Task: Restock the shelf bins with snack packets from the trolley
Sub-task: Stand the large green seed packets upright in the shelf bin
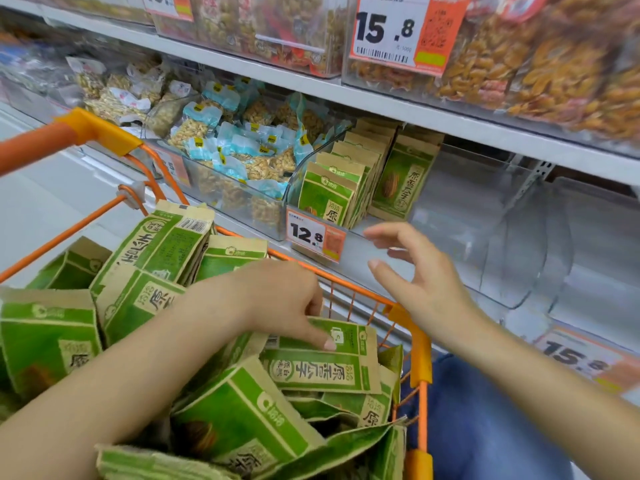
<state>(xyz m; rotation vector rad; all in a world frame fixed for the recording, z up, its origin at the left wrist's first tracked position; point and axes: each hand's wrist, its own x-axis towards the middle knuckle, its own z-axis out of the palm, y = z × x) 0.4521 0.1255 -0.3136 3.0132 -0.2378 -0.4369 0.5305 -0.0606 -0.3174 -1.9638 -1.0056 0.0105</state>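
White shop shelving (381, 102) is running across the view in tiers, its boards carrying clear plastic bins. On the upper tier the bins are showing orange-brown snacks behind a large price tag (391, 32) reading 15.8. On the middle tier, a bin of pale blue nut packs (235, 147) is sitting just left of the clear bin (467, 216) that is holding upright green snack packets (332, 195) in rows at its left end, with a 12.8 price label (313, 235) hanging on its front; the bin's right part is showing only clear plastic. Below and in front, an orange wire trolley (417, 344) is standing against the shelf, heaped with matching green and tan packets (145, 258) lying at all angles. The left hand (280, 299) is reaching down into the trolley, its fingers curling over the edge of one flat-lying packet (332, 368) near the trolley's right rim, the thumb pressing on its face. The right hand (415, 275) is hovering in the air between trolley and shelf, just before the bin's front edge, fingers spread and relaxed, holding nothing.
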